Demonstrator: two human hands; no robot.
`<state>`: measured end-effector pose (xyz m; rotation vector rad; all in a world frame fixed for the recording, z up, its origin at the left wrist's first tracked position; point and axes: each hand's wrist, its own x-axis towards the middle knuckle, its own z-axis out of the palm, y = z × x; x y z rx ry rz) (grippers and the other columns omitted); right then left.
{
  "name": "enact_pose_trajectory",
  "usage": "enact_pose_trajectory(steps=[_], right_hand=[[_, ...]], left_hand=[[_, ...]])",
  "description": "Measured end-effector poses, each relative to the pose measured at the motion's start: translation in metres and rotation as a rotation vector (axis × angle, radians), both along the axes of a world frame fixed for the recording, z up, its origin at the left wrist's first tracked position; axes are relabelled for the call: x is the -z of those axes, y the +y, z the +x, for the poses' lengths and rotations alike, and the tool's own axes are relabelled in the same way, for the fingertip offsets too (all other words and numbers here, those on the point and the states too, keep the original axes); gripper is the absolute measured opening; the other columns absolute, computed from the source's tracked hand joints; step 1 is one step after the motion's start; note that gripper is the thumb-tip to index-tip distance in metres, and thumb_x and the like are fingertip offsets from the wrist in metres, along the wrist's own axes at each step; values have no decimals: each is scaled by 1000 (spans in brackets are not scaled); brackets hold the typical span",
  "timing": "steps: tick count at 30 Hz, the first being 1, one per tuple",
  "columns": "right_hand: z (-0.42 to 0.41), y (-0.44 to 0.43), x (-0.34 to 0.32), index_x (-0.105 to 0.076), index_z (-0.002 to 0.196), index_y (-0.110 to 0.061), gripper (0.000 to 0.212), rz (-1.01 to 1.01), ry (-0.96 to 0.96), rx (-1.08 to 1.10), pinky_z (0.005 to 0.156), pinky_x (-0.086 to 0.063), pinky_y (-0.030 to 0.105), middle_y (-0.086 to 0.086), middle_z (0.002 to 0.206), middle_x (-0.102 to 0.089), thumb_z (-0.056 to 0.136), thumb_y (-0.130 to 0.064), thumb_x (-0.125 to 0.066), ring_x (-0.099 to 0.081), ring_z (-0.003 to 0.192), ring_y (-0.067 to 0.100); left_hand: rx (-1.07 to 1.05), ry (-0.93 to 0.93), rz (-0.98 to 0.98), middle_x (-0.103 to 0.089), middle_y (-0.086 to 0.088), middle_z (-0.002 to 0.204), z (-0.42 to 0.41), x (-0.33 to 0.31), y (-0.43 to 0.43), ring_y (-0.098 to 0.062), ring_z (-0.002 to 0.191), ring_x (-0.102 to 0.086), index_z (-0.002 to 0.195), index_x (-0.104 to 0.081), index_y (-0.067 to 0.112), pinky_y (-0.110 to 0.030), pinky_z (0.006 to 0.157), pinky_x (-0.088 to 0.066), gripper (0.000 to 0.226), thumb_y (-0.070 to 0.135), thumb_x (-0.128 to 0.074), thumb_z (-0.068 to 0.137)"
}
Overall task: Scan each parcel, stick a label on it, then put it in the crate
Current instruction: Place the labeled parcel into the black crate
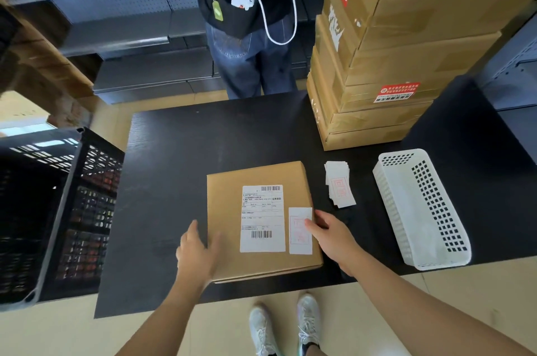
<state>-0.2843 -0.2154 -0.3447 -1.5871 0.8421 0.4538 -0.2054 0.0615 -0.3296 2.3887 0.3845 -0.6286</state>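
Near front edge of bench, parcel lies flat. Right hand fingertips press small label beside shipping label; left hand open, bracing left side. Rub label edges down firmly, no creases. Crate waits off left edge.

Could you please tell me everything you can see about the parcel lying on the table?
The parcel is a flat brown cardboard box lying closed on the black table. Its top bears a white barcoded shipping label and a smaller red-printed sticker. The left hand touches its left edge; the right hand presses the sticker.
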Motion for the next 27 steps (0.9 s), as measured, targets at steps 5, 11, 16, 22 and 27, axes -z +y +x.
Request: enact_pose_trajectory(steps=[5, 11, 16, 22, 27], right_hand=[[-2, 11, 2, -43, 150, -31, 52, 74, 36, 102, 87, -51, 30, -12, 131, -63, 102, -36, -61, -58, 118, 11], [-2, 15, -10, -39, 153, -36, 52, 63, 8, 165, 95, -47, 35, -12, 134, -62, 104, -36, -57, -58, 117, 12], [8, 16, -51, -41, 151, -41, 50, 17, -115, 221, 107, -49, 41, -18, 130, -62, 104, -38, -56, -60, 115, 7], [26, 24, -116, -41, 152, -40, 50, 9, -314, 254, 83, -49, 25, -21, 117, -58, 104, -34, -56, -55, 102, -2], [51, 45, -163, -43, 144, -49, 45, 65, -467, 154, 91, -53, 31, -20, 125, -63, 103, -39, -58, -61, 112, 3]], left_hand=[[-149, 115, -351, -64, 14, 107, -4, 3, -1, -5, 92, -63, 127, -49, 32, -22, 66, -49, 28, 37, -56, 101], [-153, 41, -509, -69, 16, 111, -6, -3, 0, -9, 96, -69, 122, -57, 37, -23, 72, -52, 21, 34, -56, 102], [-142, -49, -593, -66, 18, 123, 4, -34, 0, -9, 106, -66, 132, -57, 43, -29, 85, -54, 32, 38, -57, 100], [-202, -195, -684, -61, 20, 128, 14, -90, 1, -4, 109, -63, 129, -55, 46, -26, 84, -50, 30, 39, -57, 100], [-294, -366, -717, -67, 23, 115, 8, -141, 23, 2, 101, -65, 119, -59, 48, -23, 79, -49, 24, 31, -56, 102]])
